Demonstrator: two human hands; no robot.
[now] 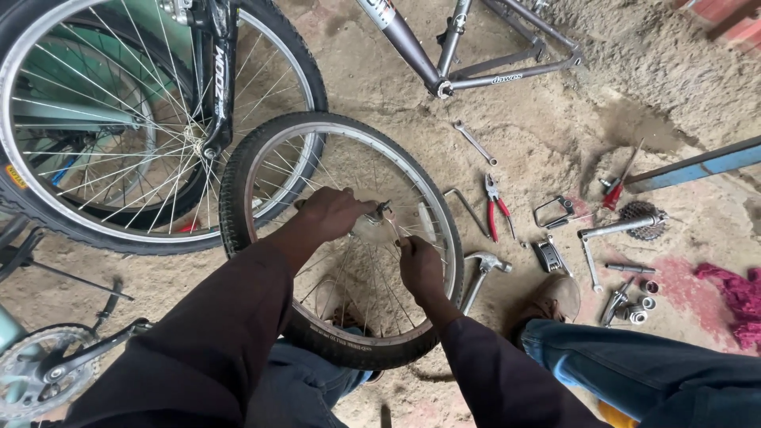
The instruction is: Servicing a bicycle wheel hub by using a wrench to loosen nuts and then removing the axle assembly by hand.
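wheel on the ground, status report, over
Left hand gripping hub. Right hand at the spokes, grip unclear. Wheel flat on dirt. Hammer against rim, nothing blocking.

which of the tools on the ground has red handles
The pliers, lying just right of the wheel between the bent rod and the metal clip; the hammer and spanner are bare metal.

There are no packages, signs or screens. A small yellow label [14, 176] sits on the big tyre's sidewall at nine o'clock. Pale lettering decals mark the black fork [219, 75] at eleven o'clock and the grey frame [505, 78] at one o'clock.
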